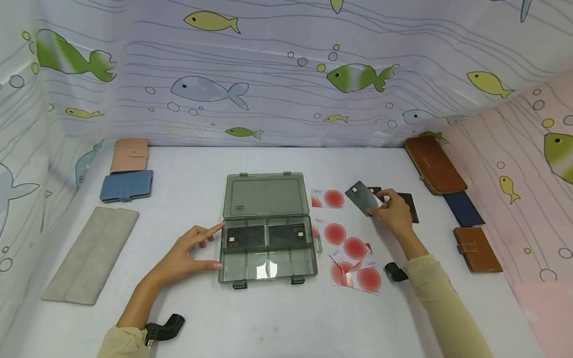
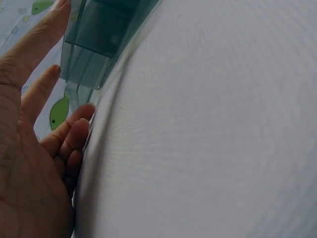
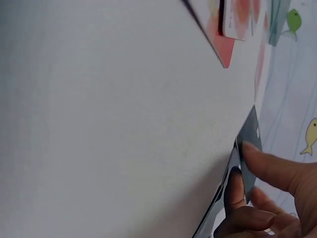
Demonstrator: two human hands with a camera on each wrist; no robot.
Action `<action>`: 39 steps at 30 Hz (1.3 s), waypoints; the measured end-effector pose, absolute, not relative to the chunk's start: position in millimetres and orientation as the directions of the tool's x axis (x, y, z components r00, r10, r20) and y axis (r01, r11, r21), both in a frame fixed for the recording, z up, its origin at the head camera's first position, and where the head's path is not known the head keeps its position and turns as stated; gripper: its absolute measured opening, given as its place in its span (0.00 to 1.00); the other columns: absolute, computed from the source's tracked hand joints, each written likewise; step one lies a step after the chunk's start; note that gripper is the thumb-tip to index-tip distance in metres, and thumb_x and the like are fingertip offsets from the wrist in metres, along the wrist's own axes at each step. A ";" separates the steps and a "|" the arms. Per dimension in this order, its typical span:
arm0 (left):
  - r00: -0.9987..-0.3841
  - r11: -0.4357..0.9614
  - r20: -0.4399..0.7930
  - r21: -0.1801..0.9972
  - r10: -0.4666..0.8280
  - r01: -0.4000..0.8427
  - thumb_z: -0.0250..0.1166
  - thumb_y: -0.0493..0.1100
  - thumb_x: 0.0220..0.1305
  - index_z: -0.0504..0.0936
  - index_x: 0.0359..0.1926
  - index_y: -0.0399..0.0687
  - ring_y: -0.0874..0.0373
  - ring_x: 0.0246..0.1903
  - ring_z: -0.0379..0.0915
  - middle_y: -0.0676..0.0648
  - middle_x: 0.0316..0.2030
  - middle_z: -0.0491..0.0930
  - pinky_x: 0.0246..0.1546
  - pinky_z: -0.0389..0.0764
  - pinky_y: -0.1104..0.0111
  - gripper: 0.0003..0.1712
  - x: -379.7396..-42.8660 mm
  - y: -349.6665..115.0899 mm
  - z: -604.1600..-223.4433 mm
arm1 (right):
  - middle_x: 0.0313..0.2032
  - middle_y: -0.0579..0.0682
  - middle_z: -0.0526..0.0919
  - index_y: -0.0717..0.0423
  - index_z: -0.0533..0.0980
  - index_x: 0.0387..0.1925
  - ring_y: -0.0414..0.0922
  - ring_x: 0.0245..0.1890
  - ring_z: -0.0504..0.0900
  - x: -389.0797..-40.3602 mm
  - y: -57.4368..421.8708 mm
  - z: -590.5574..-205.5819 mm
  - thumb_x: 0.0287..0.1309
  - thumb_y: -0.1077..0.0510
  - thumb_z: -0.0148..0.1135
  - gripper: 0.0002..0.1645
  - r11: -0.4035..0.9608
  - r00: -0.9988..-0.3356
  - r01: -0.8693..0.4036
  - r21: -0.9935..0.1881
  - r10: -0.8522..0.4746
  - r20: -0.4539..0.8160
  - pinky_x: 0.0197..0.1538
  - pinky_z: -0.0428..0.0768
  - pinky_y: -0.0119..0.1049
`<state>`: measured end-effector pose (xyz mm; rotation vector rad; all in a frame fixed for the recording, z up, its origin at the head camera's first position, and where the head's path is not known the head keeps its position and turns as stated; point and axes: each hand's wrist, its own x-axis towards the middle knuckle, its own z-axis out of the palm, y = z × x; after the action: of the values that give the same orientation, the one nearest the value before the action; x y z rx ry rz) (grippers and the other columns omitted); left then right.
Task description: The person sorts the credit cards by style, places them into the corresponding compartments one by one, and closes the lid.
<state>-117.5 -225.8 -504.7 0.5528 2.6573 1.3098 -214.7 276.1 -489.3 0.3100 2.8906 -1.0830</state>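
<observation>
A grey-green plastic box (image 1: 267, 195) lies with its lid folded back in the head view. Two black VIP cards (image 1: 245, 240) rest side by side in its far row; the front compartments hold nothing. My left hand (image 1: 183, 258) is at the box's left side, index finger and thumb outstretched with their tips right at its edge. At the right, my right hand (image 1: 396, 215) pinches a dark grey card (image 1: 358, 195) with a small chip, tilted in the grip. Black cards (image 1: 408, 201) lie beneath that hand. The right wrist view shows the thumb flat against the grey card (image 3: 251, 130).
Several cards with red circles (image 1: 335, 234) lie between the box and my right arm, some overlapping. On the left are a pink wallet (image 1: 129, 155), a blue wallet (image 1: 127, 184) and a long grey case (image 1: 90, 255). Brown (image 1: 437, 166) and navy (image 1: 465, 209) wallets lie far right.
</observation>
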 end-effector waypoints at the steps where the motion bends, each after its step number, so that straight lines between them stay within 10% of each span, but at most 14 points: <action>1: -0.925 0.558 0.045 0.786 0.377 0.266 0.79 0.48 0.50 0.66 0.74 0.59 0.58 0.40 0.61 0.48 0.39 0.68 0.43 0.62 0.61 0.51 -117.3 -225.9 -504.7 | 0.23 0.47 0.76 0.59 0.75 0.57 0.42 0.24 0.71 -214.2 276.7 -490.0 0.52 0.58 0.73 0.30 0.705 -0.979 0.199 -0.681 0.176 -0.104 0.29 0.68 0.34; 9: -0.927 0.570 0.023 0.783 0.374 0.250 0.79 0.49 0.49 0.64 0.74 0.62 0.59 0.41 0.61 0.49 0.40 0.68 0.45 0.62 0.60 0.52 -117.1 -228.4 -506.1 | 0.32 0.43 0.74 0.54 0.75 0.65 0.40 0.35 0.68 -207.9 282.4 -487.5 0.62 0.61 0.66 0.28 0.442 -0.951 0.297 -0.847 0.216 -0.220 0.34 0.70 0.29; 19: -0.927 0.573 0.017 0.782 0.375 0.246 0.80 0.49 0.48 0.64 0.74 0.64 0.59 0.41 0.61 0.49 0.40 0.67 0.45 0.62 0.61 0.53 -116.8 -229.5 -506.0 | 0.24 0.35 0.71 0.53 0.73 0.66 0.34 0.21 0.63 -199.2 283.5 -472.1 0.64 0.58 0.65 0.29 0.258 -0.951 0.306 -0.916 0.135 -0.279 0.28 0.65 0.30; 39: -0.920 0.559 0.030 0.786 0.390 0.263 0.80 0.49 0.49 0.64 0.74 0.64 0.60 0.39 0.61 0.51 0.42 0.69 0.44 0.62 0.61 0.53 -118.9 -227.9 -506.9 | 0.28 0.39 0.69 0.58 0.75 0.63 0.39 0.17 0.54 -195.6 197.9 -452.1 0.65 0.63 0.61 0.25 0.197 -0.935 0.194 -0.961 -0.259 -0.242 0.23 0.54 0.34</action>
<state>-118.9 -227.9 -506.9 0.5565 2.6420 1.2947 -195.6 197.9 -452.1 -0.0612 2.1281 -1.7910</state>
